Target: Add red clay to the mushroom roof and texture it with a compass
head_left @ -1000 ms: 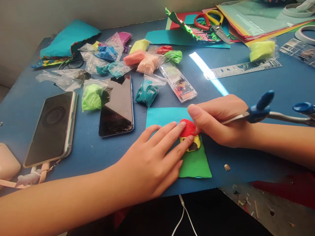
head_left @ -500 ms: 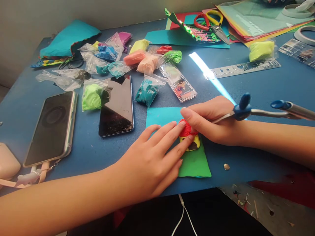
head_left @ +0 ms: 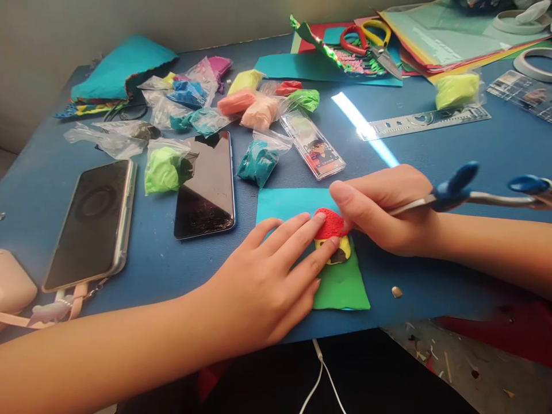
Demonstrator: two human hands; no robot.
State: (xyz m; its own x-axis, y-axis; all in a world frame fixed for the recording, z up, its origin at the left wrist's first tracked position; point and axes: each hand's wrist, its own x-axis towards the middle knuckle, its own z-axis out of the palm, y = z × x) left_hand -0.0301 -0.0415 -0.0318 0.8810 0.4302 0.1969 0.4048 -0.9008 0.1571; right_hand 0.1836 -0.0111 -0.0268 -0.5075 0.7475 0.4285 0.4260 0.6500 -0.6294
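Red clay with a dimpled surface (head_left: 331, 223) sits above a yellow clay piece (head_left: 344, 243) with a dark brown patch. Both rest on a small card, light blue (head_left: 288, 202) at the top and covered in green clay (head_left: 342, 287) below. My left hand (head_left: 284, 270) lies over the card's left side with fingers outstretched, fingertips touching the red and yellow clay. In a closed grip, my right hand (head_left: 388, 210) holds what looks like a drawing compass (head_left: 452, 187) with blue fittings. Its tip, hidden by the fingers, is by the red clay's right edge.
Bagged clays (head_left: 259, 109), two phones (head_left: 204, 190) and a clear card case (head_left: 317, 146) lie beyond the card. Farther back are a stencil ruler (head_left: 425, 122), pliers (head_left: 383, 54) and coloured sheets (head_left: 425, 43). A small shiny disc (head_left: 397, 292) sits near the front edge.
My right hand has shifted right with the compass, uncovering more of the red clay. My left hand stays where it was on the card.
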